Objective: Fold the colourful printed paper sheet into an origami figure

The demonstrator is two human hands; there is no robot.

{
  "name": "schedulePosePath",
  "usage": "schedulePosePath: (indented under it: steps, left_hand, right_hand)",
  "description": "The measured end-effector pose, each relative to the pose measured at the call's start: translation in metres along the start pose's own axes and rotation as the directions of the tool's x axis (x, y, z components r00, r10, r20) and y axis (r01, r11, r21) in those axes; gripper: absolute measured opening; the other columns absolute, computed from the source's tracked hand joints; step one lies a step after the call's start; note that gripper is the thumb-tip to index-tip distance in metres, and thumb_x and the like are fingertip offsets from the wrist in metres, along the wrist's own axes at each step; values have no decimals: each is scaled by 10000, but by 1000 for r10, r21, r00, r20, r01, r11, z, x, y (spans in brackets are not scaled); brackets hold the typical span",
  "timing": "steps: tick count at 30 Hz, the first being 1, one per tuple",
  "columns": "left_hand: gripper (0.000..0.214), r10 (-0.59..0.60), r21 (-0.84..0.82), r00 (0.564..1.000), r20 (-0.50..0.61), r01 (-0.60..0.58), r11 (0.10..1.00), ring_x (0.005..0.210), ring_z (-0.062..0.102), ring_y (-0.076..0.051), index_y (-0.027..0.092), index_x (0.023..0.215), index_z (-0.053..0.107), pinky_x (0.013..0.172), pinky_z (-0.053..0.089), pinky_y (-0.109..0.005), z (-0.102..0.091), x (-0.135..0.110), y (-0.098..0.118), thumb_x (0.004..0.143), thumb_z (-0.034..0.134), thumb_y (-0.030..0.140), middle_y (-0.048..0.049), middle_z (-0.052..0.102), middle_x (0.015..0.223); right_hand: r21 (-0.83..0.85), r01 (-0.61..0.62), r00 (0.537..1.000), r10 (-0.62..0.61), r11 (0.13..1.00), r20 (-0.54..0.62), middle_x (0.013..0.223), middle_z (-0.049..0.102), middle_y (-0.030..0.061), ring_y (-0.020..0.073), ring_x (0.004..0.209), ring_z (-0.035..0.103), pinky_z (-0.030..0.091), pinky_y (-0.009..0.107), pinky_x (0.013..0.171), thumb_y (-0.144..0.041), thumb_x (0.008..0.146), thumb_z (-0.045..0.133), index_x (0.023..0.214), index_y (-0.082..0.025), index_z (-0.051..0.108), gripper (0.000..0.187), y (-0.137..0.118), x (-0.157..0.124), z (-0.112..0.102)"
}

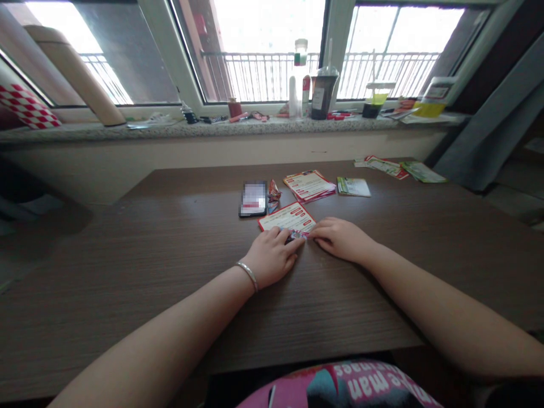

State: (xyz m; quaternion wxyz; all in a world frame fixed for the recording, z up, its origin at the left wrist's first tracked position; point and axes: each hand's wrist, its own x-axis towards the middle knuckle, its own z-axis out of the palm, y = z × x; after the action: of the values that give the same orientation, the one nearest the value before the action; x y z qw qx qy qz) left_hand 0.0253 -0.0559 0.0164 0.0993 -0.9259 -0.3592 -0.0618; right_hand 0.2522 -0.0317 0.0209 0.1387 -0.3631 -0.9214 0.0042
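Lying mid-frame on the counter (170,243), a red-bordered card (289,216) has the left hand (271,256), fingers spread, at its near edge and the right hand (340,238), fingers bunched, by its right corner, any grip impossible to tell.

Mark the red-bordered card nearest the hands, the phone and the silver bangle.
Red-bordered card (289,217): head view, middle of its printed face.
Phone (253,198): head view, middle of its screen.
Silver bangle (250,273): head view, middle of its visible band.

Red-edged white card (288,217), brown table (187,232)
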Motion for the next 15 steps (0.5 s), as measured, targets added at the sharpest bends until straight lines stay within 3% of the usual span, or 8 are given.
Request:
schedulePosePath:
  steps: [8, 15]
  left_hand:
    - [372, 1, 4, 1000, 23, -1, 1000, 1034, 499, -242, 250, 1270, 509, 898, 412, -392, -6, 2, 0, 938, 381, 358, -95, 551, 1160]
    - [348, -45, -1, 989, 140, 46, 999, 999, 547, -243, 250, 1233, 539, 832, 459, -379, -21, -3, -6, 923, 396, 321, -87, 587, 1095]
  right_hand:
    - [-180, -55, 994, 71, 982, 82, 1002, 658, 65, 204, 960, 577, 436, 292, 791, -209, 882, 457, 959, -212, 683, 240, -13, 4, -2]
    - [-182, -70, 994, 84, 981, 73, 976, 655, 58, 194, 917, 579, 433, 286, 770, -216, 877, 466, 923, -216, 682, 221, -13, 3, -2]
